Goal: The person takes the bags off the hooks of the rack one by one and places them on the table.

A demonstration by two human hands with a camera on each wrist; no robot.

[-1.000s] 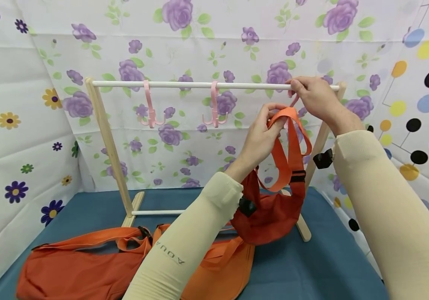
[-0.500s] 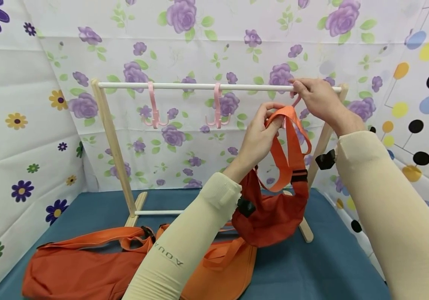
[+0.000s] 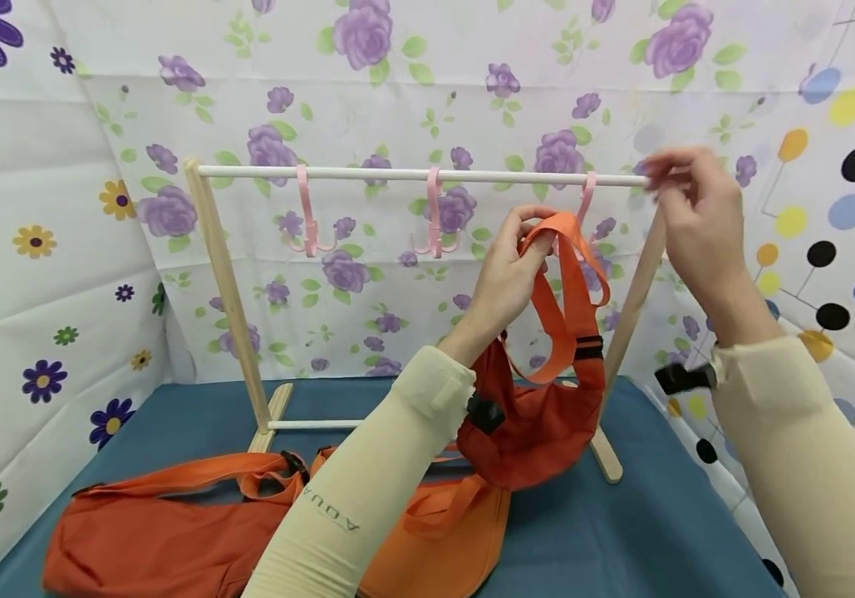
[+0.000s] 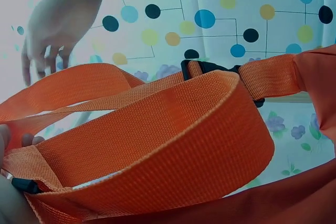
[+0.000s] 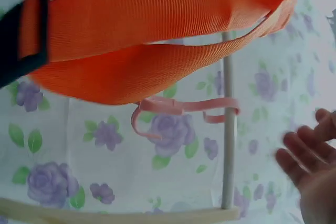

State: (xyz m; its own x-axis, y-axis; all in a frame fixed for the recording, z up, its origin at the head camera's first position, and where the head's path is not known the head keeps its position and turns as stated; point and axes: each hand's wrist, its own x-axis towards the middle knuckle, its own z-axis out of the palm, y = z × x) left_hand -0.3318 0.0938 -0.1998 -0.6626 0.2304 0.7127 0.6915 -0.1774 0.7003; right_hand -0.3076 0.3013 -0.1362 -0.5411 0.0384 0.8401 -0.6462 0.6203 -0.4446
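My left hand pinches the orange strap of a dark red-orange bag, which hangs in the air below it. The strap loops wide across the left wrist view, with a black buckle on it. Just behind the held strap, a pink hook hangs on the white rail; the strap hides its lower part. In the right wrist view this hook shows clear of the strap. To the right, near the rail's end, my right hand is raised with loosely bent fingers and holds nothing.
Two more pink hooks hang from the rail, a left hook and a middle hook. A wooden post carries the rail's left end. On the blue cloth lie a red-orange bag and a lighter orange bag, partly behind my left forearm.
My right hand has let go of the right-hand pink hook and moved right, away from it. The hook stays on the rail. My left hand and the bag have shifted slightly left.
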